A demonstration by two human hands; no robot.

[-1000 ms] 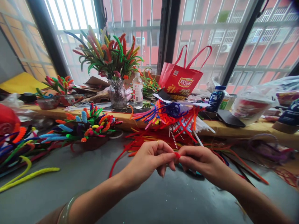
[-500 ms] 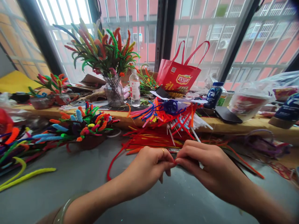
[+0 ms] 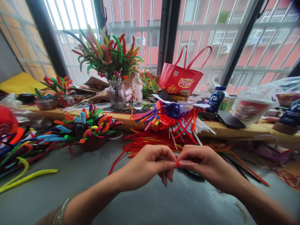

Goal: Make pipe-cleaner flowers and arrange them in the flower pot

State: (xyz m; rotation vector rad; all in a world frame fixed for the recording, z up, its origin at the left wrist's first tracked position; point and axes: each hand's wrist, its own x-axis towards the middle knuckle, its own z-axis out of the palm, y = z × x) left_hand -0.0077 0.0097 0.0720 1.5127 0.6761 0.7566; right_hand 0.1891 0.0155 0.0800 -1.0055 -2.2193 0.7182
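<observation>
Between my two hands, a short piece of red pipe cleaner (image 3: 178, 164) shows as a small red tuft at the fingertips. My left hand (image 3: 152, 164) pinches it from the left, a ring on one finger and a bangle at the wrist. From the right, my right hand (image 3: 206, 162) pinches the same piece with thumb and forefinger. Most of the piece is hidden by the fingers. Just behind the hands lies a pile of red and orange pipe cleaners (image 3: 145, 142) on the grey table (image 3: 150, 203). A dark, flat item under my right hand is mostly covered.
Bundled pipe cleaners (image 3: 173, 114) and thin wires (image 3: 173, 137) stick out from the wooden ledge (image 3: 126, 120). A bottle (image 3: 137, 92), a glass vase (image 3: 117, 95) and a red bag (image 3: 181, 78) stand behind. Colourful pipe-cleaner pieces (image 3: 89, 125) and yellow strips (image 3: 35, 175) are at left.
The view has shifted slightly. My right fingers have closed in against the left fingertips, with the forefinger more bent, and the red piece shows more clearly between them.
</observation>
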